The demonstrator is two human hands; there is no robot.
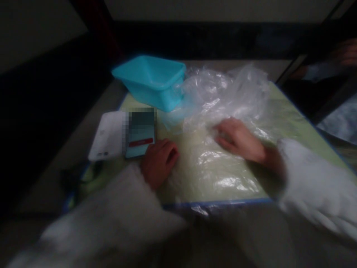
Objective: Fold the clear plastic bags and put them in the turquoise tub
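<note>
A clear plastic bag or sheet point(223, 167) lies wrinkled over the middle of the yellow-green table mat point(295, 130). Beside its left edge rests my left hand point(159, 162), fingers curled inward and closed. Whether they grip the plastic is hidden. The knuckles are close to the lower corner of a phone point(141, 130) with a lit screen. My right hand point(240, 139) rests on the plastic, thumb and forefinger a little apart and pointing left. Blur softens the fingertips, and nothing shows between them.
A turquoise plastic tub point(170, 97) stands at the back left. More crumpled clear plastic point(223, 87) is heaped beside it. A white flat object point(107, 136), perhaps a phone or its case, lies left of the lit phone. Another person's hand point(347, 52) shows at far right.
</note>
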